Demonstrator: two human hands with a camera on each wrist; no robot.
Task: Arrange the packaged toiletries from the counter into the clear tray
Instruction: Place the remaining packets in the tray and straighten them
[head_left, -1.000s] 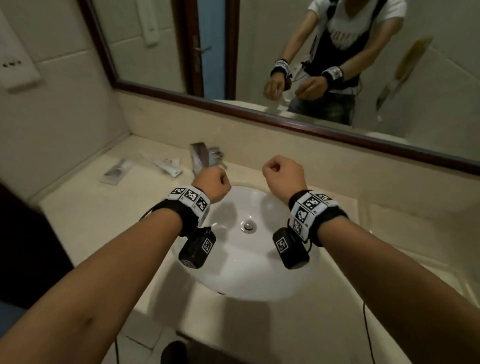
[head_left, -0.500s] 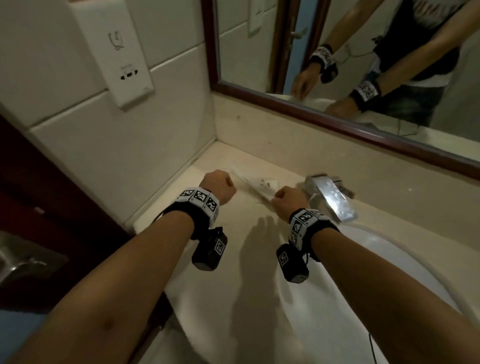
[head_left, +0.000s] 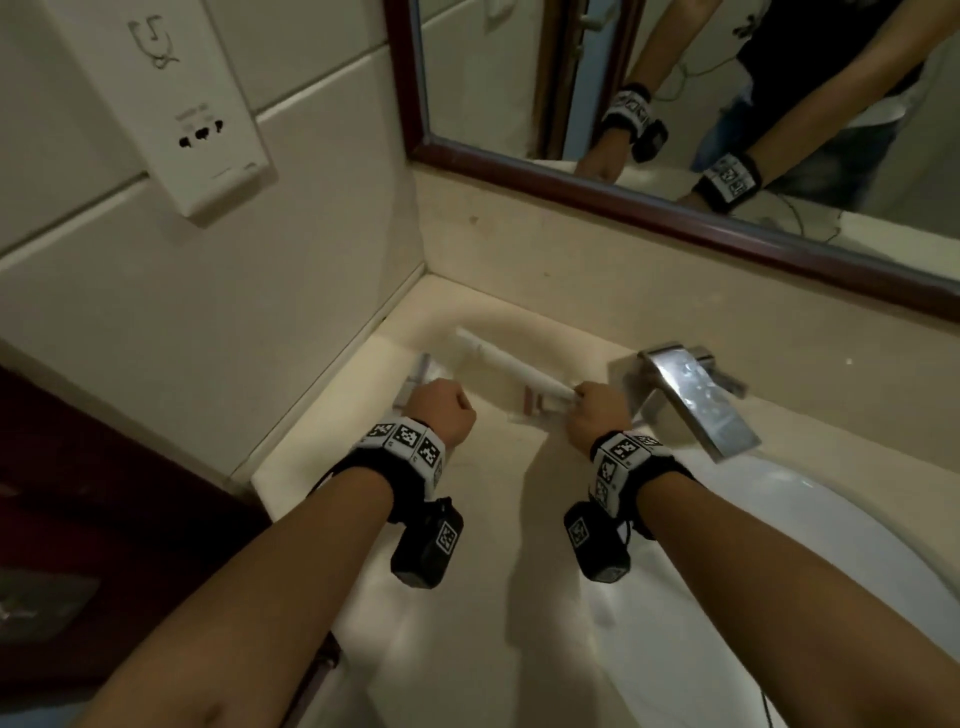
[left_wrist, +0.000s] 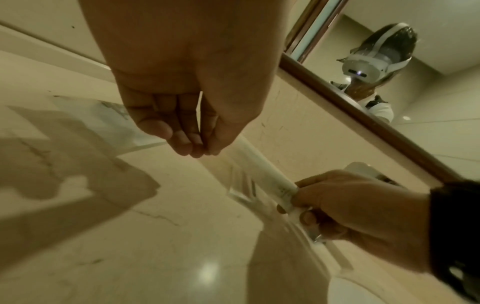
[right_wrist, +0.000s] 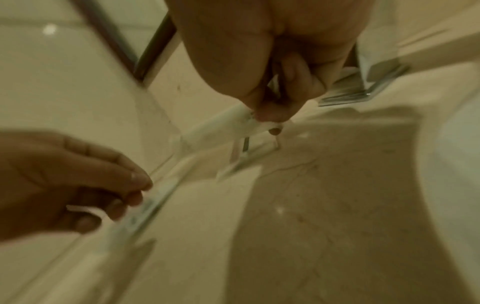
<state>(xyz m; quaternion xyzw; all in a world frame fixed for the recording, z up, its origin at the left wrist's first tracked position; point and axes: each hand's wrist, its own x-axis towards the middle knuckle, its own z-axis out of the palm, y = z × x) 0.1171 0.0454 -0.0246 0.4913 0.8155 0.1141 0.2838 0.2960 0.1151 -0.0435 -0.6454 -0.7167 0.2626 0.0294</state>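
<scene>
Two packets lie toward the back left corner of the counter (head_left: 332, 452), near where the side wall meets the ledge under the mirror (head_left: 675, 197). The right hand (head_left: 597, 415) pinches the near end of the long white packet (head_left: 514, 371), thumb and fingers curled on it; the packet runs from the hand back toward the corner, and a clear wrapper edge hangs under the grip. The left wrist view shows the same pinch, with fingertips folded round the white tube. The left hand (head_left: 444, 410) hovers over the flat packet (head_left: 418, 374), which lies beside the side wall at the counter's left edge. Its fingers are bunched and bent downward, tips close together; whether they already touch the packet I cannot tell, as the right wrist view is blurred. The tap (head_left: 691, 395) stands just right of the right hand, at the back edge of the basin (head_left: 831, 545).
</scene>
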